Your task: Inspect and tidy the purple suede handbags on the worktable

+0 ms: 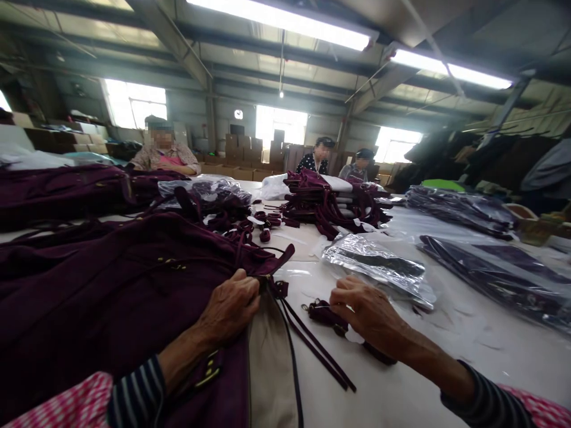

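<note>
My left hand [232,309] grips the upper edge of a dark purple fabric bag [111,285] that lies flat in front of me, its beige lining [267,356] showing below the hand. Two thin purple straps [312,348] trail from that edge across the white table [401,392]. My right hand [366,309] pinches a small rolled purple strap piece with a metal clasp [323,312] on the table, just right of the bag.
Clear plastic bags [379,261] with packed purple items lie right of my hands and along the right side. Heaps of purple straps [325,202] and bags cover the middle and left. Three people sit at the far end; cardboard boxes stand behind them.
</note>
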Demonstrator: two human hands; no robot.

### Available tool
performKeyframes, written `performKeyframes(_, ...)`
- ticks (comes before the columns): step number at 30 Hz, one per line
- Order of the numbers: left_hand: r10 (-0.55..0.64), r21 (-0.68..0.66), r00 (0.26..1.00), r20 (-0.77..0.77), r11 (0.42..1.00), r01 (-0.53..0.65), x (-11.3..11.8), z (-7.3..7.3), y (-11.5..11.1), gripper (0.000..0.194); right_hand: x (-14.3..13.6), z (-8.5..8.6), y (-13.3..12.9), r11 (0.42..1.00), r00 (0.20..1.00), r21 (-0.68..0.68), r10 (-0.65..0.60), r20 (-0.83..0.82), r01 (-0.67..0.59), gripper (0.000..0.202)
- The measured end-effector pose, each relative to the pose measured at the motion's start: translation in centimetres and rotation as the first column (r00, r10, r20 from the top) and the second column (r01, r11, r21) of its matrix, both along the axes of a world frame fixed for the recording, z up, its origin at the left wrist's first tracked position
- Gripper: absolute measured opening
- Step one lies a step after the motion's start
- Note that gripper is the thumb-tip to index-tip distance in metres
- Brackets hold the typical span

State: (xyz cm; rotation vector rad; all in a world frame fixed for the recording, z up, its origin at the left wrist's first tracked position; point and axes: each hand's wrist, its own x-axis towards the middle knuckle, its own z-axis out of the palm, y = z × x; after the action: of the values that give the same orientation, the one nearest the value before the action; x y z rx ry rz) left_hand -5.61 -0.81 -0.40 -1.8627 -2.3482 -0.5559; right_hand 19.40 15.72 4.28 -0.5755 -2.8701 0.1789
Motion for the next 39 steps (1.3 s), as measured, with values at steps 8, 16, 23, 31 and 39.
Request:
performKeyframes(8,-0.014,0.002,1.000,-0.016,1.000,0.014,-0.2,-0.2,0.0,0.020,-1.4,-0.5,1.5,0.975,0.990,0.204,0.059,0.125,-0.084,0.026)
performKeyframes(16,-0.004,-0.012,1.000,0.008,1.000,0.005,0.0,0.1,-0.1,0.019,-1.7,-0.6,1.8,0.993,0.995,-0.090,0.080,0.056,-0.075,0.021)
performKeyframes(23,0.004,-0.008,1.000,0.010,1.000,-0.004,0.1,0.2,-0.1,0.020,-2.6,-1.1,1.9,0.926,0.991,-0.359,0.134,0.015,-0.120,0.018)
performKeyframes(31,0.003,0.002,1.000,0.016,1.000,-0.003,-0.1,0.0,0.0,0.019,-2.5,-1.2,0.2,0.943,0.981,-0.280,0.191,0.009,-0.181,0.014)
performKeyframes(39,0.020,-0.013,1.000,0.023,1.000,-0.019,0.0,0.0,-0.1,0.018,-2.0,-3.9,-2.0,0.967,0.981,0.167,0.186,0.062,-0.194,0.007)
